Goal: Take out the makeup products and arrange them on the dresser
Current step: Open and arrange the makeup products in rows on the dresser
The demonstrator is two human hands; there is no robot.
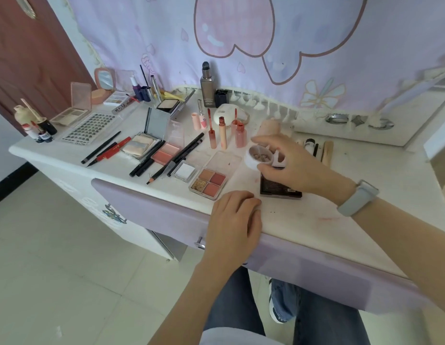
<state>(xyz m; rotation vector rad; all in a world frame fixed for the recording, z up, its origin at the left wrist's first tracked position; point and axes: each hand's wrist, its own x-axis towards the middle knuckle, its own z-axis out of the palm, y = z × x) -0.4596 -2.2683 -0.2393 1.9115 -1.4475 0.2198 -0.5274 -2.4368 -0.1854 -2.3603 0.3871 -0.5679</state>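
While the dresser (316,227) carried most of the makeup already laid out in rows, we logged the following, largest first. Dresser top: white, products spread from the far left edge to the middle. Four-pan eyeshadow palette (208,183): open, lying flat, just left of our hands. Dark compact (278,189): flat, partly under our right hand. Right hand (295,166): over the dresser, thumb and fingers curled round a small round white pot (260,157), which it held open side up, just above the dark compact. Left hand (235,220): resting at the dresser's front edge, fingers loosely curled; we could not tell whether it held anything. Relation noted: the pot sat at the right hand's fingertips, leftward of the palm, with bare dresser surface directly toward us; we judged the right hand the nearer for setting it down.
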